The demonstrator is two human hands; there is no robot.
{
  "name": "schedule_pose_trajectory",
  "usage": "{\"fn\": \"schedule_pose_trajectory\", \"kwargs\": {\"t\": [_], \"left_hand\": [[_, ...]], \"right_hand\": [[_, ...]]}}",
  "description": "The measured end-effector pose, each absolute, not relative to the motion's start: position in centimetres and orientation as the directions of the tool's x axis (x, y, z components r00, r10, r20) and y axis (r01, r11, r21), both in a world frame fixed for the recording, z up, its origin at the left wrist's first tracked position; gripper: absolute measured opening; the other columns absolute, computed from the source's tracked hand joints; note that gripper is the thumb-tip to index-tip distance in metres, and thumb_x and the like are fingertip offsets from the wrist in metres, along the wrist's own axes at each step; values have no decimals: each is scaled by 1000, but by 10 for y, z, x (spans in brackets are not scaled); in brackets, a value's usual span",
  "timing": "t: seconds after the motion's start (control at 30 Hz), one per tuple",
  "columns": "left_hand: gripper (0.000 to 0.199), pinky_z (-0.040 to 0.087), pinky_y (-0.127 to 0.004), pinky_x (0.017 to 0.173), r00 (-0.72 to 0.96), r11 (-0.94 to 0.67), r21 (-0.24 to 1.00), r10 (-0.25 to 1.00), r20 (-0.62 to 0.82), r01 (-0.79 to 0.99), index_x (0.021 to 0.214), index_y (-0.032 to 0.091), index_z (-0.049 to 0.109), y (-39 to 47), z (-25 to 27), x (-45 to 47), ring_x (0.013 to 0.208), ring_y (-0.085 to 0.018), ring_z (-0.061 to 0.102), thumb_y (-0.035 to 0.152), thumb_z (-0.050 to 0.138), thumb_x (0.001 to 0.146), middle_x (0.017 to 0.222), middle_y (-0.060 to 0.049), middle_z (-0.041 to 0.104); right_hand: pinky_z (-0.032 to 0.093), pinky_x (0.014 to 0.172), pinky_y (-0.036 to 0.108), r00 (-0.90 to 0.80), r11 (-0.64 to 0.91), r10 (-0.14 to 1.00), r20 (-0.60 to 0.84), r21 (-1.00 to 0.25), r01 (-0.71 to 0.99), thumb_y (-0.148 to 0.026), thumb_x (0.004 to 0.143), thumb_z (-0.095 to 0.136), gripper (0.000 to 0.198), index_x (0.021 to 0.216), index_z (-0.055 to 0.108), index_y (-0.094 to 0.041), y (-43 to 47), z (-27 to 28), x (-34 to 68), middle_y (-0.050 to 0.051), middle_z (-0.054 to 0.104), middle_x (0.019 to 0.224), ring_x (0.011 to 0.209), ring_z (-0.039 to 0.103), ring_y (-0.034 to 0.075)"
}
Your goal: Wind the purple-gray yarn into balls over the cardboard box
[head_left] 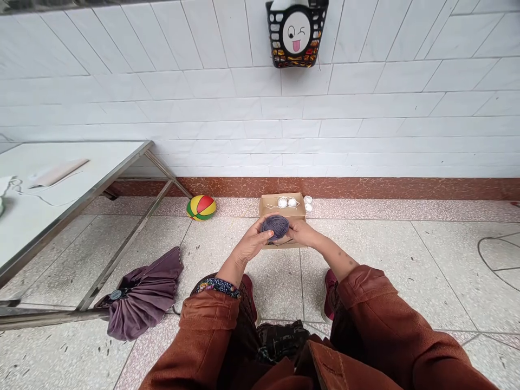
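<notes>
A dark purple-grey ball of yarn is held in front of me, over a cardboard box on the floor. My left hand wraps round its left side, with the thumb lying across the front. At the right edge of the ball, my right hand has its fingers bent in and touching it; their tips are partly hidden. Beneath both hands is the open cardboard box, with white balls of yarn in its far part. More white balls lie just outside its right side.
A red, yellow and green ball lies by the wall. To the left stands a metal-framed table, with a folded purple umbrella near its leg. A black basket hangs on the tiled wall. At far right, a thin wire loop lies on the floor.
</notes>
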State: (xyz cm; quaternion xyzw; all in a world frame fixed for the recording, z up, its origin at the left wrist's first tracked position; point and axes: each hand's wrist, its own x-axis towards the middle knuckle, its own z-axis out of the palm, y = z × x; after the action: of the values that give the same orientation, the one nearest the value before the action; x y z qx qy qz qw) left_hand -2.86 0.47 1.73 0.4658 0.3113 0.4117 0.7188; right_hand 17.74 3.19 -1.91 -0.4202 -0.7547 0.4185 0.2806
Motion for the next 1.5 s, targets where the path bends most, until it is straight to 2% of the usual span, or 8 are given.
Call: {"fn": "schedule_pose_trajectory", "kwargs": {"t": [0.2,0.37,0.5,0.63,0.83,1.07,1.3,1.5], "left_hand": [[64,49,-32,80,157,175,982,974,-163,-73,124,19,57,16,9,-29,105,-24,60,43,81,71,121,-11,63],[66,47,-31,70,303,153,958,926,-224,240,130,17,57,14,4,-28,95,-24,60,48,77,75,113,-11,65],[76,46,-28,66,531,219,963,804,-268,154,151,28,41,4,5,-27,96,-22,60,43,71,82,133,-13,58],[79,44,-28,63,682,330,942,702,-206,-55,157,36,34,1,18,-26,78,-18,63,41,66,85,125,-10,63],[77,46,-30,67,658,323,889,752,-33,-324,152,27,44,28,50,-21,85,-22,67,37,68,79,124,-13,66],[55,49,-33,76,490,244,956,861,-137,-161,132,24,59,51,41,-22,89,-21,63,29,70,78,118,-9,65],[61,36,-48,112,369,-211,962,920,135,175,126,24,64,59,31,-16,127,-34,51,22,72,66,129,-9,59],[89,44,-45,101,624,38,999,781,-24,-8,155,32,39,48,29,-6,118,-30,57,20,64,71,140,-8,58]], "right_hand": [[39,64,23,-680,364,733,25,-858,362,-34,99,54,26,85,69,-18,15,-3,176,-2,63,71,65,54,12],[44,71,24,-585,354,800,134,-893,279,-34,99,55,24,89,69,-18,16,12,182,1,69,83,75,59,14],[44,72,26,-472,339,863,181,-899,276,-34,97,58,22,87,69,-19,28,14,190,2,68,81,76,59,16],[44,72,26,-429,292,888,164,-923,251,-36,96,60,21,88,70,-19,38,7,193,0,65,79,75,56,15],[41,67,25,-366,223,926,95,-919,325,-21,98,50,18,88,65,-19,43,-4,187,-2,59,71,68,52,14],[36,62,25,-466,289,883,63,-854,432,-27,98,52,19,86,64,-19,35,2,192,-3,54,66,62,47,13],[43,69,27,-461,368,858,227,-898,242,-46,98,56,30,90,67,-20,46,38,199,0,62,80,72,54,15],[42,72,28,-255,334,928,272,-910,245,-48,93,61,30,83,65,-20,75,26,211,2,61,80,75,53,17]]}}
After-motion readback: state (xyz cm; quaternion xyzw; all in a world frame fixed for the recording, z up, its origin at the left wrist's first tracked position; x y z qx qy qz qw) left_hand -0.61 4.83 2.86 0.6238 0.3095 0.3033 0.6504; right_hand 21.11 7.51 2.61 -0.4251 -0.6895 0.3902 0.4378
